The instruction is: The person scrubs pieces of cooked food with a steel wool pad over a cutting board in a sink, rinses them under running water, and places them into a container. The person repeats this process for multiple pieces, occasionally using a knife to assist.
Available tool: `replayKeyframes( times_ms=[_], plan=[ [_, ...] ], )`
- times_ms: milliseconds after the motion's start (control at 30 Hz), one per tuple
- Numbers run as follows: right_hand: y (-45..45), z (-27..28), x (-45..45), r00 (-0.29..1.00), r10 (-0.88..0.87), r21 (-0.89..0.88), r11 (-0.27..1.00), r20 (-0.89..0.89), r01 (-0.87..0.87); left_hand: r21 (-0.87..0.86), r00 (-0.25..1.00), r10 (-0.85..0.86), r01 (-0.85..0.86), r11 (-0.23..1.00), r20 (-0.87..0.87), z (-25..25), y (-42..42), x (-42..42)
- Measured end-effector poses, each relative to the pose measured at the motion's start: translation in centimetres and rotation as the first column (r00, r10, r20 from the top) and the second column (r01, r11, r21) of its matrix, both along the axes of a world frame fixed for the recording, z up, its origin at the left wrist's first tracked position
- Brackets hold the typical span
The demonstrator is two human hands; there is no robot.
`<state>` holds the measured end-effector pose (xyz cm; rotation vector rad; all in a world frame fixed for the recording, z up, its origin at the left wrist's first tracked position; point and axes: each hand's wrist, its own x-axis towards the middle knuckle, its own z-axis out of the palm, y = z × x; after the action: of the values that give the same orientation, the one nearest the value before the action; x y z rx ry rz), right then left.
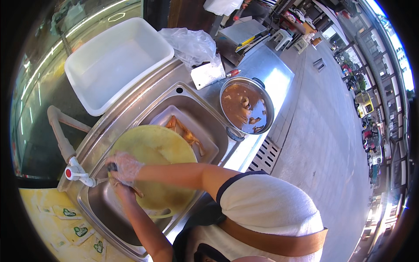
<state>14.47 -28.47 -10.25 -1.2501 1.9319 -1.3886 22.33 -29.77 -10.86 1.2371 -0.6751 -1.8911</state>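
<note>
My right hand (124,167), in a clear plastic glove, grips a small tool with a dark handle (112,167); its working end is hidden. Just below and touching it, my left hand (121,192) is closed on what looks like a piece of meat (138,192), mostly covered by the fingers. Both hands are beside the white tap with a red cap (76,173), over the left edge of a round yellow-green cutting board (157,147). The board lies across a double steel sink (108,209). Partly behind it, a clear plastic tub (211,152) holds reddish-brown poultry pieces (188,135).
A steel pot (247,106) of brownish liquid and meat pieces stands right of the sink. Near it lie a cleaver (208,75) and a crumpled plastic bag (191,46). A large white tub (121,62) is behind the sink. A person (257,11) stands at the top, partly visible.
</note>
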Motion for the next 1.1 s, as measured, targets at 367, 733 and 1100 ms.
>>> replayKeyframes(
  times_ms=[367, 733, 1100],
  plan=[
    [-4.1, 0.1, 0.9, 0.988, -0.156, -0.054, 0.986, -0.012, 0.155, -0.048, 0.992, -0.072, 0.067, 0.997, -0.100, -8.8, -4.6, 2.3],
    [-1.9, 0.8, -5.5, 0.998, -0.041, 0.159, 0.987, 0.047, 0.033, -0.152, 0.910, -0.311, 0.278, 0.948, -0.275, -4.0, -6.1, 2.0],
    [4.4, 0.7, -3.2, 0.906, 0.269, 0.127, 0.963, -0.327, -0.240, 0.297, 0.984, -0.114, 0.151, 0.943, -0.138, -5.9, -6.9, -1.3]
  ],
)
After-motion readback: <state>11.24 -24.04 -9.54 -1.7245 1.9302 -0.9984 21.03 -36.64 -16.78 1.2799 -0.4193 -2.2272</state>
